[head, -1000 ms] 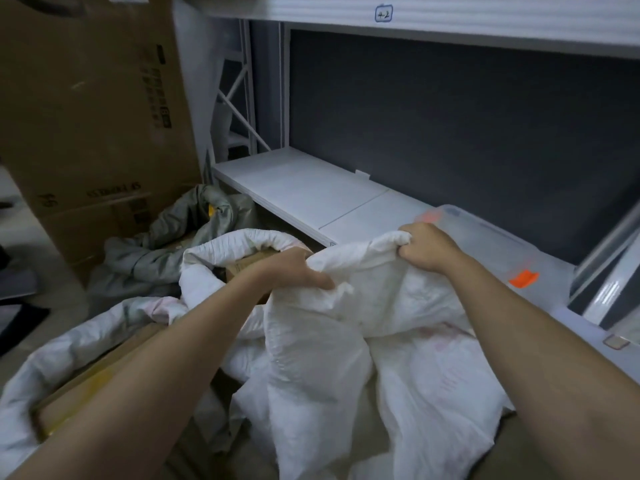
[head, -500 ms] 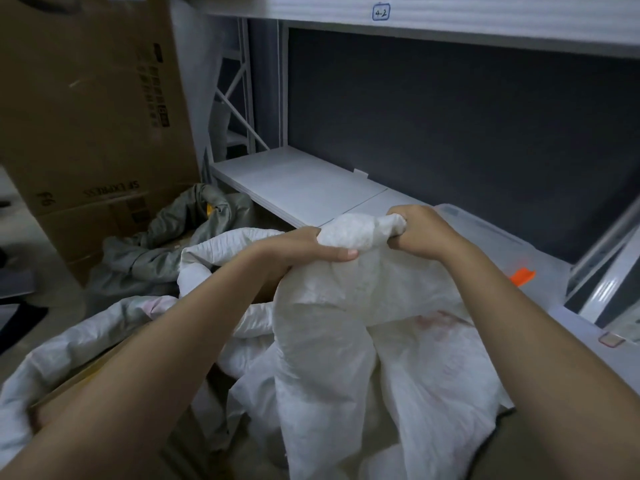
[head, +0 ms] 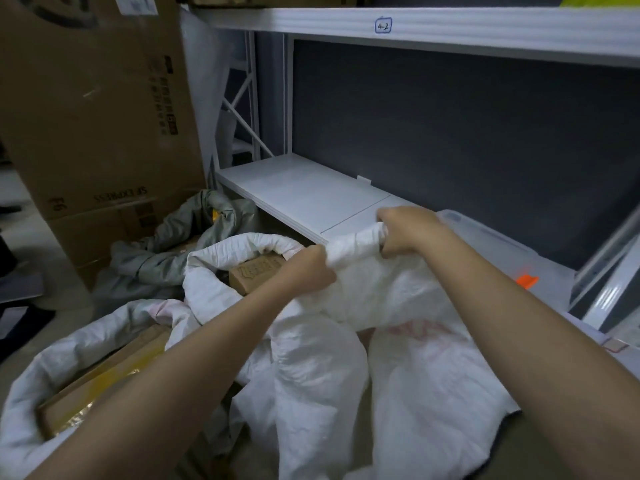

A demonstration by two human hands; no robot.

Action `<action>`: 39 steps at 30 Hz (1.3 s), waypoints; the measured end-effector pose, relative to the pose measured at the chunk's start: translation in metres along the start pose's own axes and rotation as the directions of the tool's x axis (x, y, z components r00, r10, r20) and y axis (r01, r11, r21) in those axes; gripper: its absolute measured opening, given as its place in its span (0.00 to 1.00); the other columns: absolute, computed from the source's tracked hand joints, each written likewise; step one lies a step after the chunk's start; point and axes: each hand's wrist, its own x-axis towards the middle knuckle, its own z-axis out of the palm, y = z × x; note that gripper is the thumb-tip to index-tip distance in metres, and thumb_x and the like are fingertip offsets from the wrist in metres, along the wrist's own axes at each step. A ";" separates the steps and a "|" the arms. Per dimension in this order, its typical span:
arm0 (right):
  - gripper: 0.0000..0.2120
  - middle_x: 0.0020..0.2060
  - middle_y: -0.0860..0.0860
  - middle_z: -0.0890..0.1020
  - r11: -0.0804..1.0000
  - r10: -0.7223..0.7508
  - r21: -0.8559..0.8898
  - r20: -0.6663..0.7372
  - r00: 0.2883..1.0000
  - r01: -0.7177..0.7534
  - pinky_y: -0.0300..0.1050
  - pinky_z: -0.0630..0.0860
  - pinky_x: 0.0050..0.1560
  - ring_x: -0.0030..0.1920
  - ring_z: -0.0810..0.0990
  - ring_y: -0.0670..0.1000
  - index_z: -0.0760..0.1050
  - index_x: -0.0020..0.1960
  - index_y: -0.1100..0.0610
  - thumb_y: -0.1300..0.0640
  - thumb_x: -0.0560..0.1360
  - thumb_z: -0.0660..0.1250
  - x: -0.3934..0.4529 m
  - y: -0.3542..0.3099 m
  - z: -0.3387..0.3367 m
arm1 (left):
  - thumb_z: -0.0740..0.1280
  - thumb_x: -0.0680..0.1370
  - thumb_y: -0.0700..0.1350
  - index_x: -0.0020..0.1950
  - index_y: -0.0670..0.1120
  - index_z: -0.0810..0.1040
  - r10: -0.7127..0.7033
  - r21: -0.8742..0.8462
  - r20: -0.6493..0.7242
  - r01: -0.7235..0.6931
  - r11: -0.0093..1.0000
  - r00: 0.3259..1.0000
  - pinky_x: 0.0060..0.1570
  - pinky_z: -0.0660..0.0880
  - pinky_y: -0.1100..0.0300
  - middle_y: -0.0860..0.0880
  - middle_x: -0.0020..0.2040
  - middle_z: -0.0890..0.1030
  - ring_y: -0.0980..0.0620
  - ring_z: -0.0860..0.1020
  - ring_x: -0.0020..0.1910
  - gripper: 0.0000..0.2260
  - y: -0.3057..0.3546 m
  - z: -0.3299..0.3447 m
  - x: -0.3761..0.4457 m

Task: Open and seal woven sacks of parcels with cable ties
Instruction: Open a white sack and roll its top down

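A white woven sack (head: 398, 358) stands in front of me, its mouth gathered into a tight twisted neck (head: 356, 244). My left hand (head: 308, 271) is shut around the lower left part of that neck. Just past it, my right hand (head: 405, 230) grips the neck's far end. Behind the left hand a second white sack (head: 221, 265) stands open with a cardboard parcel (head: 256, 271) showing inside. A third open sack (head: 52, 368) at the lower left holds a flat cardboard box (head: 100, 382). No cable tie is visible.
A white metal shelf (head: 304, 192) runs behind the sacks, with a clear plastic bin (head: 491, 244) and an orange tag (head: 526, 281) to the right. A tall cardboard box (head: 93, 109) leans at the left. A grey-green bag (head: 173, 258) lies crumpled on the floor.
Both hands have drawn the sack's spread mouth together and lifted it, bunching it into a narrow neck. The hands are now closer to each other.
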 end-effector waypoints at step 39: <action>0.17 0.40 0.47 0.78 0.900 0.003 0.425 0.213 0.977 -0.096 0.43 0.70 0.37 0.41 0.77 0.52 0.73 0.45 0.53 0.52 0.60 0.75 -0.041 -0.010 0.111 | 0.75 0.65 0.55 0.62 0.47 0.74 -0.153 -0.091 0.427 0.211 0.973 0.891 0.55 0.76 0.55 0.47 0.57 0.78 0.49 0.77 0.53 0.28 -0.053 0.007 0.008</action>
